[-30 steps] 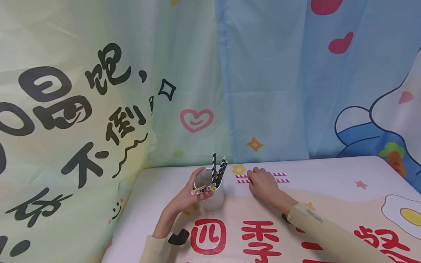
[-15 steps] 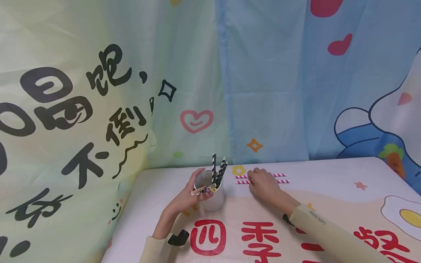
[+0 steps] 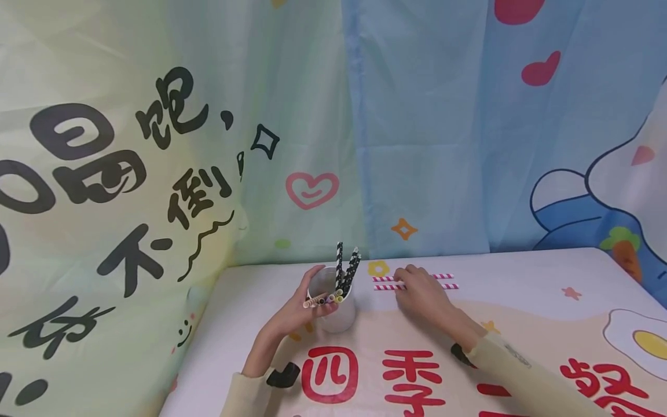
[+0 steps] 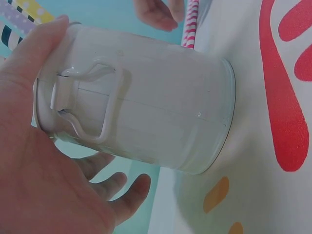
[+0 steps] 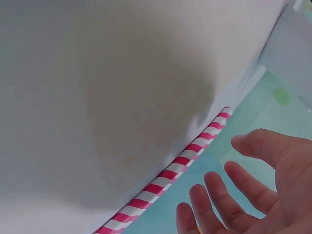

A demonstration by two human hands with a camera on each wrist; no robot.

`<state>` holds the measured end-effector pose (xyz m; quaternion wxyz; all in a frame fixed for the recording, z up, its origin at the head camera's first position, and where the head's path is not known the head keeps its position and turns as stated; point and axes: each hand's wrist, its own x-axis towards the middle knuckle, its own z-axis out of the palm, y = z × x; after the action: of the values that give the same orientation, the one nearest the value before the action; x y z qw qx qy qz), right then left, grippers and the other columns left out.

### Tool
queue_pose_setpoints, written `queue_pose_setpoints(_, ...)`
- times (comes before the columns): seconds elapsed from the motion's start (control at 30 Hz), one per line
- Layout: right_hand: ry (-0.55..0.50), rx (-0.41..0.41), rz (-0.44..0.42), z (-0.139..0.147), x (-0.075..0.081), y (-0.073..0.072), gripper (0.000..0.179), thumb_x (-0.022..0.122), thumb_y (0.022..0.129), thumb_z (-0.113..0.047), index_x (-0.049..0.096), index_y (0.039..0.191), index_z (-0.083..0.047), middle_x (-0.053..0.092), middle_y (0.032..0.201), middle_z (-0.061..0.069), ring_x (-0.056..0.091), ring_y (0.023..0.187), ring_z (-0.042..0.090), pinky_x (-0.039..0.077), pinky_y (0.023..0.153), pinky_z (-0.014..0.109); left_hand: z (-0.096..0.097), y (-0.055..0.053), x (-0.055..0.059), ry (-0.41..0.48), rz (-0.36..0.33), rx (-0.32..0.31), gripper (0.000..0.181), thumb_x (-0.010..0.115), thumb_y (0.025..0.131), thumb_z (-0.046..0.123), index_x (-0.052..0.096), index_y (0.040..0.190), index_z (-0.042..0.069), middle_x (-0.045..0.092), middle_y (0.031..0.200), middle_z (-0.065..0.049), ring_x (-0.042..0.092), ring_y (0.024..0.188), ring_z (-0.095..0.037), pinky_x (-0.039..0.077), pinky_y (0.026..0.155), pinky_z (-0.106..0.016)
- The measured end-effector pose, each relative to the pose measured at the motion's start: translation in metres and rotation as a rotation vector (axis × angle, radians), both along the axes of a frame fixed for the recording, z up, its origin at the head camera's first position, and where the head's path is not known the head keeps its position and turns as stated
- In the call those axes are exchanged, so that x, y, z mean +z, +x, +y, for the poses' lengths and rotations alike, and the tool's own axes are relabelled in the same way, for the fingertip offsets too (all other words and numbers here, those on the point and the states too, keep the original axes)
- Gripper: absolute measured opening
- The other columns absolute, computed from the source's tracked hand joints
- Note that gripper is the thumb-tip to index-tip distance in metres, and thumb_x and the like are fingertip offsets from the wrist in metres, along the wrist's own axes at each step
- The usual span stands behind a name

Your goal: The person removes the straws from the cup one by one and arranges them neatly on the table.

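A white metal pail (image 3: 339,321) with a small handle on its side stands on the table. My left hand (image 3: 297,310) grips it near the rim, thumb on the near side and fingers round the far side. Several paper straws (image 3: 348,275) lean in the pail, the tallest black with white marks. Two pink-and-white striped straws (image 3: 385,287) lie side by side to the right of the pail. Over them is my right hand (image 3: 423,295); in the right wrist view its fingers are loosely bent, holding nothing, apart from the striped straw (image 5: 170,174) visible there.
The table (image 3: 526,284) has a printed cover with red characters and a fried-egg drawing. A printed curtain (image 3: 427,127) hangs right behind the table's back edge, and another covers the left side.
My right hand has shifted slightly right and its fingers have loosened, showing a bit more of the striped straws. The left hand and the pail have stayed in place.
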<state>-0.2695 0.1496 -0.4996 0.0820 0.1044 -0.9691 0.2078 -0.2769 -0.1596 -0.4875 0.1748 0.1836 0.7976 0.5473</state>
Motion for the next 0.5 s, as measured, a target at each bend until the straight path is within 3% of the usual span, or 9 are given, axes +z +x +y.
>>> queue_pose_setpoints(0.5,-0.07,0.039,0.016,-0.035,0.022,0.033,0.035,0.082,0.083,-0.021,0.068,0.115,-0.014,0.066,0.117,0.006,0.063,0.112,0.026,0.057,0.094,0.046,-0.001,0.0,0.0,-0.018,0.028,0.005,0.09,0.074,0.089,0.023,0.015,0.157,0.034,0.043,0.144,-0.017,0.059,0.121,-0.031,0.05,0.104,-0.054)
